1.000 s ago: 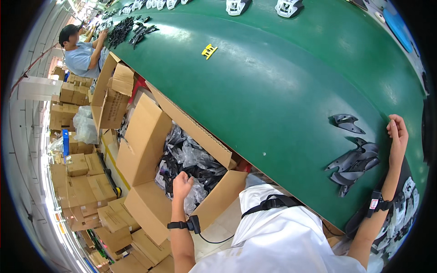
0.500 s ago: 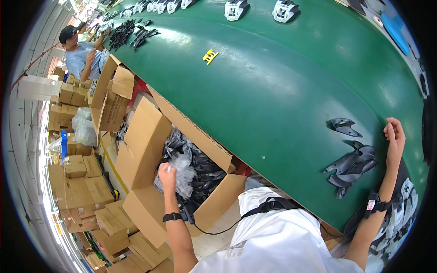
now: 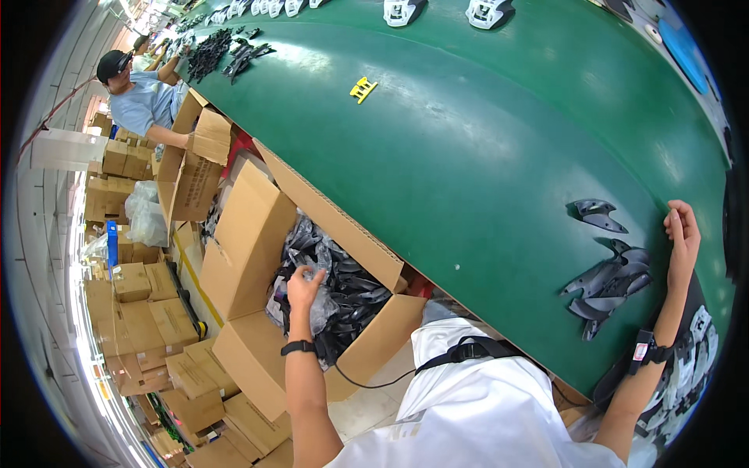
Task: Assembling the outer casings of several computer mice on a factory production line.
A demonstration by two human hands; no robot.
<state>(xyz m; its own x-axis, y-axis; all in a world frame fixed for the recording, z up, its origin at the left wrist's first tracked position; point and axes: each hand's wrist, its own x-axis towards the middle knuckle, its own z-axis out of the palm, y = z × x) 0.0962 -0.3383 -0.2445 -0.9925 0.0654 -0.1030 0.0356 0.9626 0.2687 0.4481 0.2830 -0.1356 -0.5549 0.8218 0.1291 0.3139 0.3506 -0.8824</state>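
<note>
Beside the green desk (image 3: 468, 156), an open cardboard box (image 3: 243, 222) holds a jumble of black parts (image 3: 356, 287) mixed with clear plastic wrapping (image 3: 321, 313). The left hand (image 3: 303, 288) is in the mouth of this box, over the wrapping; thumb and fingers curve toward each other near some film, but whether that grip is clamped on it I cannot tell. The right hand (image 3: 682, 238) lies at the desk's far right, its grip loosely bent, fingertips a little apart from the thumb, with nothing visible in it.

As far as unpacking goes, it looks early. A small overlapping heap of loose black pieces (image 3: 612, 274) lies unwrapped on the desk, just left of the right forearm, and a smaller black group (image 3: 599, 215) sits apart from it, nearer the right fingers. Those seem to be the part already done. Most of the black parts remain in the box (how many are bagged is hard to make out under the crumpled film), so by my judgement far more is left than is out. Farther along the desk lie a yellow piece (image 3: 363, 90) and white-and-black housings (image 3: 490, 12), well away from both hands.
</note>
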